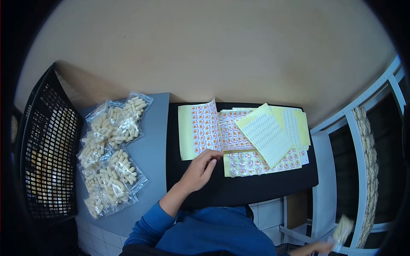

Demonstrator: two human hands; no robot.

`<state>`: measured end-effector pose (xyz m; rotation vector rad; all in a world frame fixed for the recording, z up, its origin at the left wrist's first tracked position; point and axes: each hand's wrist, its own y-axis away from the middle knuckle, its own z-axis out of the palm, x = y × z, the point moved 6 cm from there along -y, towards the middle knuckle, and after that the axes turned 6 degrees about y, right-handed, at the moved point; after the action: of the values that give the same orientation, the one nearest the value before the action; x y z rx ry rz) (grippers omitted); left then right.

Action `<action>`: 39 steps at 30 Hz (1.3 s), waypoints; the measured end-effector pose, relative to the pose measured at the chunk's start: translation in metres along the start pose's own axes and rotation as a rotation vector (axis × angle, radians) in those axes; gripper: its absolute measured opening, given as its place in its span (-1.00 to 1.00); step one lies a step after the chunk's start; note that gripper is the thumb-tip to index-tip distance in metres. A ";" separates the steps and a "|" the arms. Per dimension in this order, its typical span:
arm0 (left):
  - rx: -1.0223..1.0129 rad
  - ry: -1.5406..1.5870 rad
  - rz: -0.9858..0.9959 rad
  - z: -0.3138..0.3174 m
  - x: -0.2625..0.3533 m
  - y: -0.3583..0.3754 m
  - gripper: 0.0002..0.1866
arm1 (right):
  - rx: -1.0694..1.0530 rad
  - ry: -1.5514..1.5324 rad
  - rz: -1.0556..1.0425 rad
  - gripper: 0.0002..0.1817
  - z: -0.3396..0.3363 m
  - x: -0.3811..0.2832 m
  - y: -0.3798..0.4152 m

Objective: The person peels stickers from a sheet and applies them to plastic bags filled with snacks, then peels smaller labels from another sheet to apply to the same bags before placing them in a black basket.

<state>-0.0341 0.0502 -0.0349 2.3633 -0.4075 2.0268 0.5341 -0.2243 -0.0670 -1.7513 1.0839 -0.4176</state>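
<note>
My left hand (200, 170) rests at the lower edge of the sticker sheets, its fingers curled together by the corner of a sheet with orange round stickers (205, 130); what they pinch, if anything, is hidden. Far at the lower right, my right hand (321, 247) holds a blurred clear bag with pale contents (342, 230), away from the table. More round stickers lie on a lower sheet (256, 164). A yellowish sheet with rows of small print (265, 134) lies slanted over the other sheets.
Several clear bags of pale capsule-like pieces (113, 183) lie on the grey table (153, 170) at the left. A black perforated basket (49, 153) stands beyond them. White frame rails (363, 179) are at the right, beside the black table (192, 198).
</note>
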 end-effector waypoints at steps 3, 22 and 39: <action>0.243 -0.292 0.119 -0.046 0.010 -0.006 -0.73 | 0.008 -0.017 -0.018 -0.68 0.005 0.009 0.004; 0.752 -1.143 -0.272 -0.181 -0.025 0.027 -0.37 | 0.066 -0.004 -0.053 -0.74 -0.065 0.035 0.042; 0.318 -1.057 -0.182 -0.129 -0.002 0.036 -0.26 | 0.003 -0.390 -0.095 -0.78 -0.039 -0.161 0.039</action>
<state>-0.1669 0.0380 -0.0212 3.3199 0.1771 0.6457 0.4013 -0.1186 -0.0518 -1.7921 0.7241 -0.1243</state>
